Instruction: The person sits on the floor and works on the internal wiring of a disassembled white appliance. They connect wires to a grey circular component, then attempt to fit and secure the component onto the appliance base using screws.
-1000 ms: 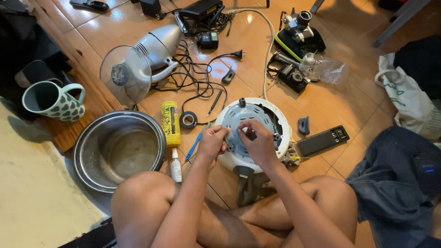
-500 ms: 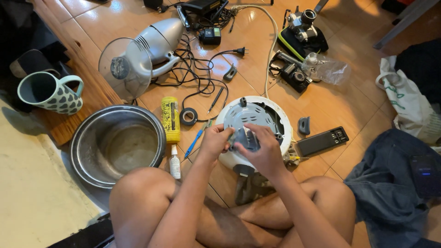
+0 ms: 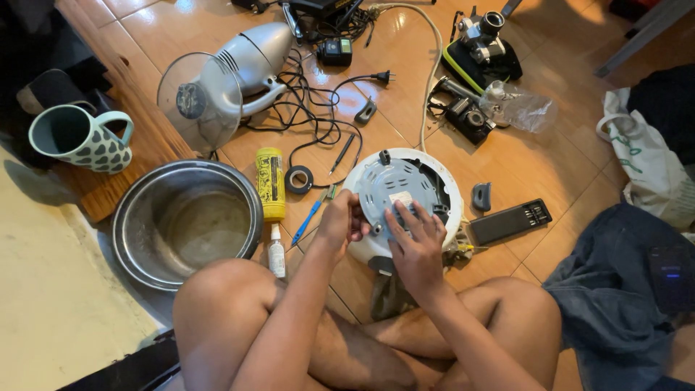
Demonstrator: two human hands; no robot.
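A round white appliance lies upside down on the tiled floor, showing its grey slotted base plate (image 3: 402, 190). My right hand (image 3: 416, 242) rests flat on the near right part of that plate, fingers spread. My left hand (image 3: 344, 221) curls against the appliance's left rim; I cannot tell whether it holds a small part. A blue-handled screwdriver (image 3: 310, 217) lies just left of my left hand.
A steel bowl (image 3: 187, 221), a yellow can (image 3: 270, 182), a small white bottle (image 3: 276, 251) and a tape roll (image 3: 298, 179) lie at left. A grey fan (image 3: 221, 76), black cables (image 3: 311, 108), cameras (image 3: 481, 43), a black bit case (image 3: 509, 221) and a mug (image 3: 79, 137) surround them.
My right hand has moved from the plate's upper middle down onto its near right side and spread flat. The view has shifted slightly; my left hand stays at the left rim.
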